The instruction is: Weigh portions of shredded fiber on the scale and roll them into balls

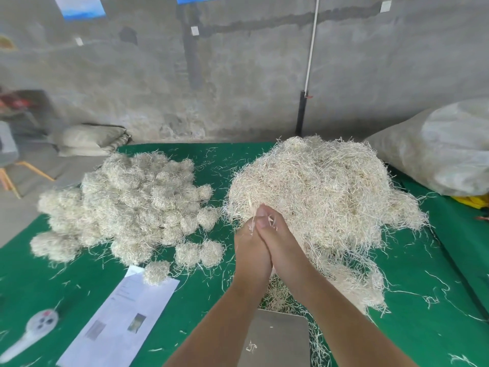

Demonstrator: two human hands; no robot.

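Crowding hands (264, 242): balls (127, 205), loose fiber (317, 189).

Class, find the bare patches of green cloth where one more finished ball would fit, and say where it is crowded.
Bare green cloth lies near left, between the pile of balls, the paper sheet and the white handheld device. More lies near right of the loose fiber heap. Crowded: the strip between pile and heap, and around both hands above the scale.
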